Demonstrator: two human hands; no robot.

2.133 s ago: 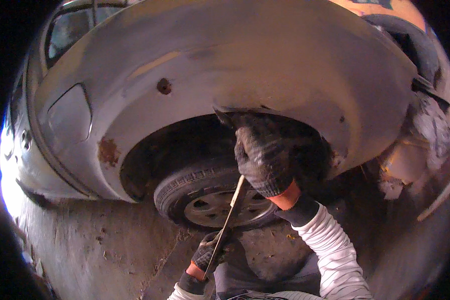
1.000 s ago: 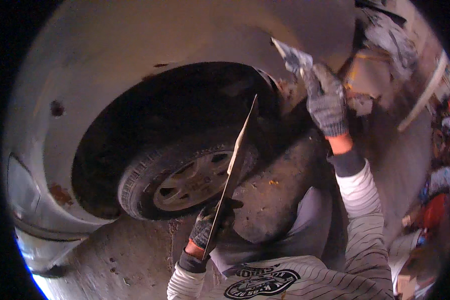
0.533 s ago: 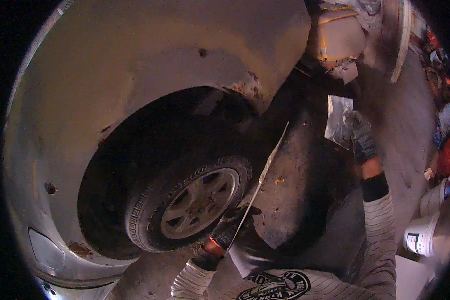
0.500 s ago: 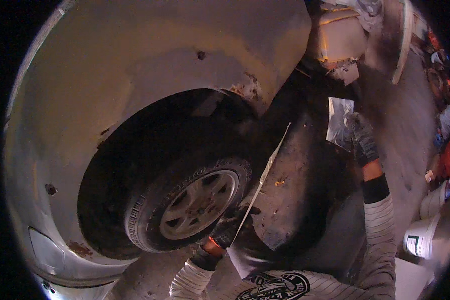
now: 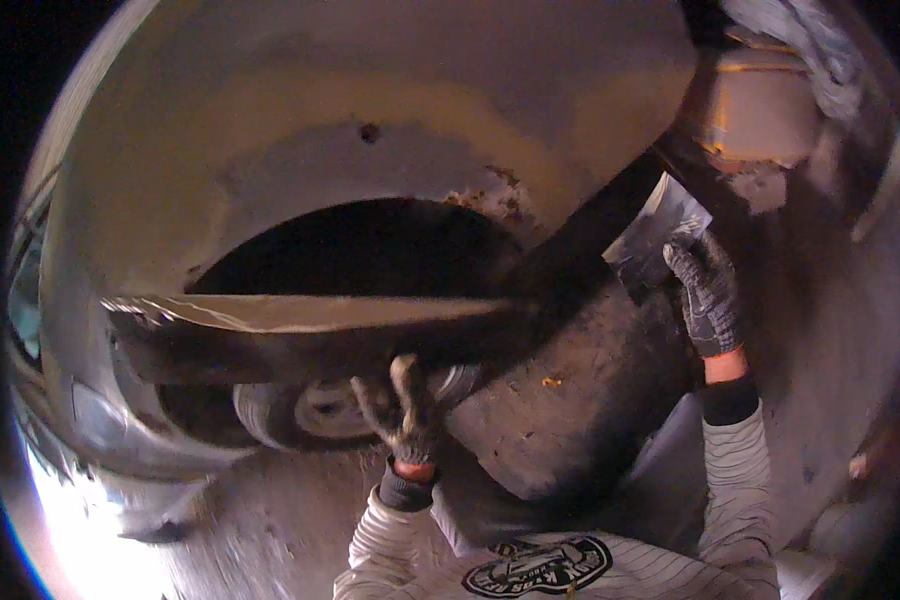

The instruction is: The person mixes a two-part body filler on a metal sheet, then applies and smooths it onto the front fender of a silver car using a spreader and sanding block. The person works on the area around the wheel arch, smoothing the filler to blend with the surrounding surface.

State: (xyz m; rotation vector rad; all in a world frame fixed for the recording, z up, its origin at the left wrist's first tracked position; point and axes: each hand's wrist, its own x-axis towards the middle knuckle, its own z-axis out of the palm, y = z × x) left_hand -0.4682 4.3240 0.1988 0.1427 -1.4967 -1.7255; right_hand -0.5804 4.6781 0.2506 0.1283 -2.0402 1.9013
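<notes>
My left hand point(image 5: 402, 425), in a dark knit glove, is at the lower edge of a long dark panel point(image 5: 320, 345) with a pale top edge, holding it up. Its thumb and a finger show apart on the near side; the other fingers are hidden. The panel lies crosswise in front of the wheel arch point(image 5: 370, 245) of a car and covers the upper part of the wheel point(image 5: 325, 410). My gloved right hand point(image 5: 705, 290) grips a thin, glossy grey-and-black sheet point(image 5: 660, 235) by its lower right side, near the body's edge.
Bare, patchy grey and tan car bodywork point(image 5: 530, 110) has a rust spot point(image 5: 485, 195) above the arch. A box-like thing with orange edges point(image 5: 765, 110) stands at the upper right. Below my right hand is a dark, stained surface point(image 5: 560, 420). A headlamp point(image 5: 100, 415) is at the left.
The panel, earlier a thin slanting strip seen edge-on, has swung left and now lies level across the wheel. My left hand has moved up and left; the right hand's sheet has tilted. The view has shifted.
</notes>
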